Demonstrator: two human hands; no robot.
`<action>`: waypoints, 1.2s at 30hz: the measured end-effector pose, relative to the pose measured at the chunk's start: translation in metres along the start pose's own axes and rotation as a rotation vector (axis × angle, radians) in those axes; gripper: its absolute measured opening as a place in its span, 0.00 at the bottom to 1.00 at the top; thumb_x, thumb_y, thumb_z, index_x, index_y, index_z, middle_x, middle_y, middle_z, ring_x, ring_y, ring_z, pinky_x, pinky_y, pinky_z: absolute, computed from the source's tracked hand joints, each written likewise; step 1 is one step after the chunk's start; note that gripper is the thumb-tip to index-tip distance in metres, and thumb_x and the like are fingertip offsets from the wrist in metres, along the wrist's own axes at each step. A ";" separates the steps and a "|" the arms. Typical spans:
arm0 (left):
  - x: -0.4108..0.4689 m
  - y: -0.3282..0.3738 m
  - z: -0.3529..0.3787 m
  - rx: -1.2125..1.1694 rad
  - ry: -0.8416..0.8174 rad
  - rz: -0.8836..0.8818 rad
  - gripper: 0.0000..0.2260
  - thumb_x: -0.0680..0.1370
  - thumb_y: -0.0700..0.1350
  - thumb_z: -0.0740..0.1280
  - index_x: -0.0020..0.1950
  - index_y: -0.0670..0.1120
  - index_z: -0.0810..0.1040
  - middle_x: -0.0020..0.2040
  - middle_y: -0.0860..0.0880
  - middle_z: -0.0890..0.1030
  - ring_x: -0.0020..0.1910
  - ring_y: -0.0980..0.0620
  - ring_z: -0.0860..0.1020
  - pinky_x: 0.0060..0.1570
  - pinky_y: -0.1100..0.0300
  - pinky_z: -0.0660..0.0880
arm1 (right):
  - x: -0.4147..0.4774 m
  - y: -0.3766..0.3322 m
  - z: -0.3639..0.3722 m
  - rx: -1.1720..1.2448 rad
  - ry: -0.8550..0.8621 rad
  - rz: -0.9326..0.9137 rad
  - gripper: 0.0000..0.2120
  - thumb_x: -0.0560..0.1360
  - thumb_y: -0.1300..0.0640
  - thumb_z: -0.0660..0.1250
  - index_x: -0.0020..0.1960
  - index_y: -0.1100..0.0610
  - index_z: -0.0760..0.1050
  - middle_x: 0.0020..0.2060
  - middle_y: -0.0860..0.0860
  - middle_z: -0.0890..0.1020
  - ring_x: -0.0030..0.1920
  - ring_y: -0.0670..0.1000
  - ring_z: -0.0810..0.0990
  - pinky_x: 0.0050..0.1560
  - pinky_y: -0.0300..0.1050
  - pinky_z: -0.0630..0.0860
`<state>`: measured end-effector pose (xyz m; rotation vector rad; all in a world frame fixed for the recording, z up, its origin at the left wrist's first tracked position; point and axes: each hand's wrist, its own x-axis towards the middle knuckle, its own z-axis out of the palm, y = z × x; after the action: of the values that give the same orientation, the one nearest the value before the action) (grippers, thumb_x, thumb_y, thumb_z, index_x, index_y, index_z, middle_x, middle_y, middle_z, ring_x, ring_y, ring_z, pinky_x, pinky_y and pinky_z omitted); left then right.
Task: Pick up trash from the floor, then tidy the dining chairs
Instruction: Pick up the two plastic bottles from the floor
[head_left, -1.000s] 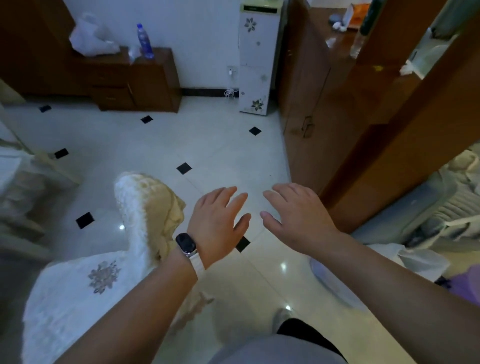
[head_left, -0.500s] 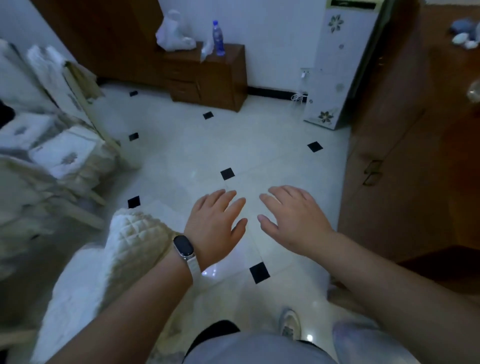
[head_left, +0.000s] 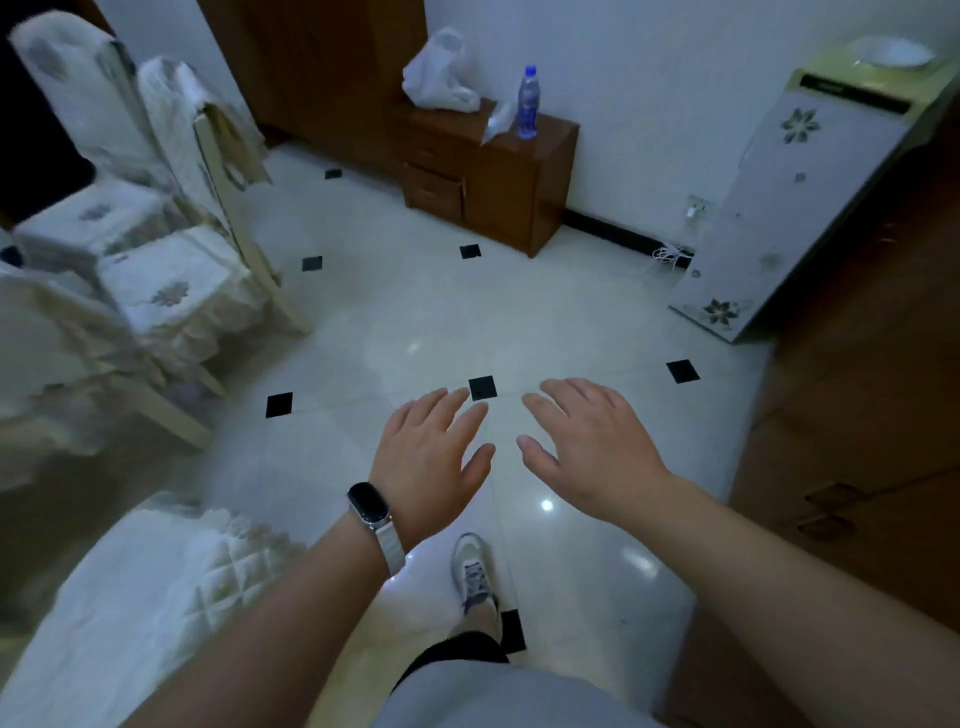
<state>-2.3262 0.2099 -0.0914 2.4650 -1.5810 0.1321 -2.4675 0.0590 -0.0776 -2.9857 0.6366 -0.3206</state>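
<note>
Dining chairs are sitting along the left side. The nearest covered chair (head_left: 156, 587) is showing its white quilted cover at lower left, just beside the left forearm. Two more covered chairs (head_left: 171, 291) are standing side by side further back on the left, backs upright, seat cushions with flower prints, edges blurred. Another pale chair frame (head_left: 78, 374) is poking in at the left edge, too blurred to read well.

The left hand (head_left: 431, 462) is hovering palm down over the floor (head_left: 441, 322), fingers straight and loosely together, thumb out, holding nothing. The right hand (head_left: 587, 447) is hovering just beside it, palm down, fingers straight and slightly spread, holding nothing. The hands are apart, not touching. A dark wristband (head_left: 370, 506) is sitting on the left wrist.

A white shoe (head_left: 472, 571) is standing on the glossy white tile below the hands, near a black diamond inset.

Further out, a brown wooden cabinet (head_left: 498, 176) is standing against the back wall, carrying a white plastic bag (head_left: 436, 78) and an upright water bottle (head_left: 527, 104). A white floral-panel unit (head_left: 779, 208) is standing to the right of it, with a cord on the floor at its base. Brown wooden furniture (head_left: 857, 415) is filling the right edge.
</note>
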 end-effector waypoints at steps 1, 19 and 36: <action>0.017 -0.007 0.007 -0.022 -0.005 0.007 0.22 0.77 0.57 0.58 0.64 0.47 0.78 0.64 0.45 0.79 0.63 0.41 0.76 0.61 0.45 0.74 | 0.015 0.007 0.004 -0.011 -0.011 0.011 0.24 0.75 0.43 0.56 0.61 0.56 0.78 0.56 0.55 0.81 0.56 0.57 0.78 0.57 0.52 0.73; 0.290 -0.177 0.037 -0.061 0.076 -0.036 0.21 0.76 0.56 0.60 0.63 0.46 0.78 0.63 0.45 0.79 0.61 0.41 0.77 0.59 0.47 0.73 | 0.333 0.072 0.048 -0.015 0.021 -0.042 0.23 0.74 0.43 0.58 0.60 0.56 0.78 0.58 0.56 0.80 0.57 0.57 0.77 0.57 0.52 0.73; 0.554 -0.256 0.050 0.105 0.111 -0.304 0.20 0.76 0.55 0.60 0.63 0.46 0.78 0.62 0.46 0.79 0.60 0.43 0.77 0.57 0.49 0.73 | 0.650 0.199 0.083 0.048 -0.064 -0.372 0.25 0.76 0.41 0.54 0.62 0.54 0.76 0.61 0.54 0.79 0.60 0.56 0.76 0.59 0.53 0.72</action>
<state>-1.8635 -0.1897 -0.0686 2.6916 -1.1672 0.3034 -1.9484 -0.3869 -0.0595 -3.0391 0.0609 -0.2531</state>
